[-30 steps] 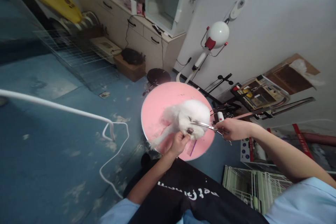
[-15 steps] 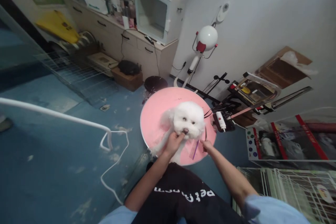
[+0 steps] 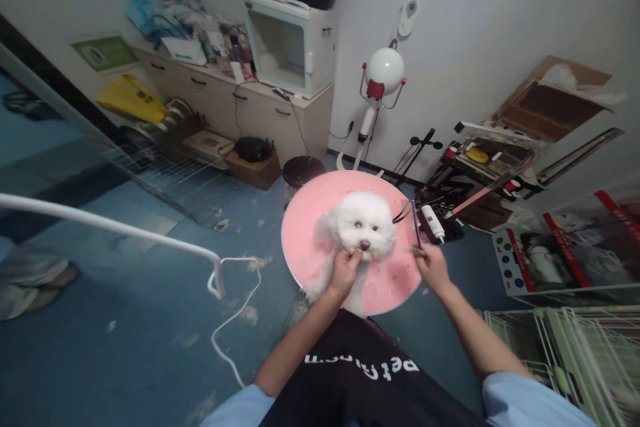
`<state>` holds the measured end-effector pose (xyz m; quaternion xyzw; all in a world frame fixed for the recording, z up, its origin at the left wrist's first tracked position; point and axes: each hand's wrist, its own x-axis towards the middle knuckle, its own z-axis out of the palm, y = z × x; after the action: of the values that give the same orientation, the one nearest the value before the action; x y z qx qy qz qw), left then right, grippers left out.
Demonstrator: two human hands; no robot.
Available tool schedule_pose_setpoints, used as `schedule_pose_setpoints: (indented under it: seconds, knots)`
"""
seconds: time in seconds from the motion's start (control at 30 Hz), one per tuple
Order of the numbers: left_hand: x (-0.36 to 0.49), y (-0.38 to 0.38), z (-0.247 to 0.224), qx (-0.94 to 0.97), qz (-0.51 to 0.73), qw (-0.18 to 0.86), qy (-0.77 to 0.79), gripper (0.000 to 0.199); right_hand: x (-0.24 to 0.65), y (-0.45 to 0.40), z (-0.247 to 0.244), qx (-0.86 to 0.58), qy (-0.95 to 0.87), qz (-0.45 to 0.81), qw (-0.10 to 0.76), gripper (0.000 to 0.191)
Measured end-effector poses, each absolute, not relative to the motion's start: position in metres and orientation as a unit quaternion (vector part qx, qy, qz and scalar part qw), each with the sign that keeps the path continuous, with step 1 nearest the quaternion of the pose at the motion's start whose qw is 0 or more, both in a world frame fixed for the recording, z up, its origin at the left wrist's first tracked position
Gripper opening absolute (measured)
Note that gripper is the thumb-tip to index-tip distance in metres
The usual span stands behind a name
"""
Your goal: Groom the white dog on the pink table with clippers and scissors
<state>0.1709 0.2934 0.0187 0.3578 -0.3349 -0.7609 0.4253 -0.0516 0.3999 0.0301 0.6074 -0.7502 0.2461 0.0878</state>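
Note:
A fluffy white dog point(image 3: 367, 217) is on a round pink grooming table point(image 3: 300, 213), facing me. My left hand point(image 3: 346, 270) is closed on the fur of its chin, just under the nose. Out to the right, at the table's rim, my right hand point(image 3: 431, 265) is closed on a thin purple comb point(image 3: 417, 221) that points upward. A small greyish metal piece shows by those fingertips; what it is I cannot make out. Between the dog's head and the comb lie dark, thin loops.
A tool tray with a white bottle point(image 3: 433, 223) adjoins the table's right side. Behind stands a white dryer point(image 3: 385, 73) on a stand. A white bar point(image 3: 110, 220) crosses at left. Wire cages point(image 3: 575, 353) stand at lower right. A person's feet point(image 3: 55, 283) show at far left.
My right hand has moved right, away from the dog's chest, and the purple comb has swung upright with it. My left hand stays at the chin. The view has shifted, and feet appear at left.

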Motion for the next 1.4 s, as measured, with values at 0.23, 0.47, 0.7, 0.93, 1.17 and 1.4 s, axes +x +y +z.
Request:
schedule_pose_setpoints:
  seconds: [0.23,0.47,0.7,0.93,1.17,1.4]
  knots:
    - [0.179,0.292,0.024,0.353,-0.772,0.433,-0.304,0.038,-0.044,0.344,0.157,0.800,-0.547,0.041,0.242,0.025]
    - [0.186,0.287,0.034,0.359,-0.757,0.431,-0.335,0.039,-0.023,0.347,0.137,0.793,-0.551,0.072,0.249,0.026]
    - [0.189,0.284,0.035,0.361,-0.753,0.417,-0.360,0.035,-0.012,0.372,0.084,0.722,-0.653,0.137,0.183,0.024]
    - [0.181,0.281,0.035,0.365,-0.760,0.404,-0.356,0.032,0.016,0.380,0.016,0.549,-0.779,0.282,0.110,0.030]
    - [0.185,0.268,0.003,0.338,-0.880,0.231,-0.241,0.014,0.038,0.395,-0.015,0.505,-0.789,0.347,0.055,0.031]
    - [0.167,0.262,-0.003,0.292,-0.934,0.203,-0.034,0.008,0.058,0.409,-0.005,0.387,-0.824,0.413,-0.031,0.027]
